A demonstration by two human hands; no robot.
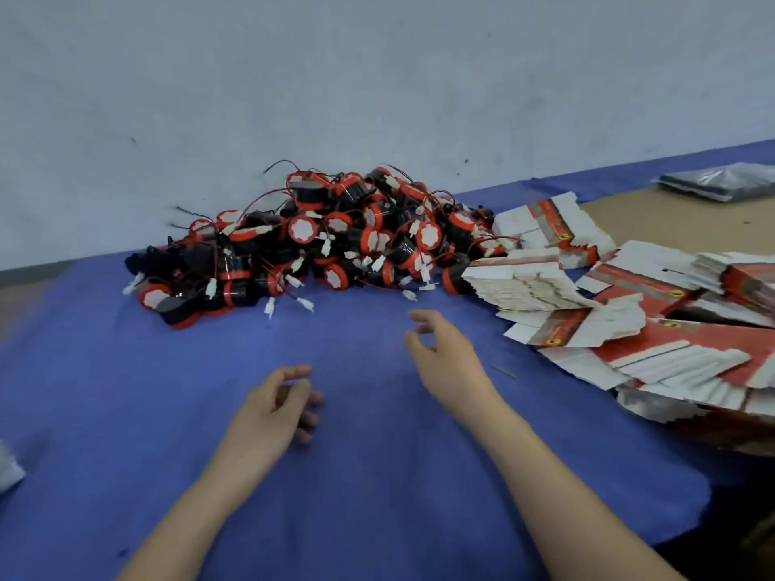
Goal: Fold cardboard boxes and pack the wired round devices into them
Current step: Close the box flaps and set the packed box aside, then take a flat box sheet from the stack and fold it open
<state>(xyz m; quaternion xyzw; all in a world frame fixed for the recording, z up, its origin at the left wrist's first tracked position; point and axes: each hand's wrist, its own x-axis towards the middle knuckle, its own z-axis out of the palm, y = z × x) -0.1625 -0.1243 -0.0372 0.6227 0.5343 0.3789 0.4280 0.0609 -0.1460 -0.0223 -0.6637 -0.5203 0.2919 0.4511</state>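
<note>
A heap of round black-and-red devices (318, 241) with red wires and white plugs lies against the wall at the back of the blue cloth. Stacks of flat, unfolded red-and-white cardboard boxes (629, 320) spread over the right side. My left hand (276, 406) hovers low over the cloth in the middle, fingers loosely curled and holding nothing. My right hand (440, 354) is further forward, between the device heap and the box stacks, fingers relaxed and empty.
The blue cloth (146, 413) covers the table; bare brown tabletop (654, 220) shows at the back right. A dark plastic bag (721, 184) lies at the far right corner. A grey wall stands right behind the heap. A white scrap (8, 467) sits at the left edge.
</note>
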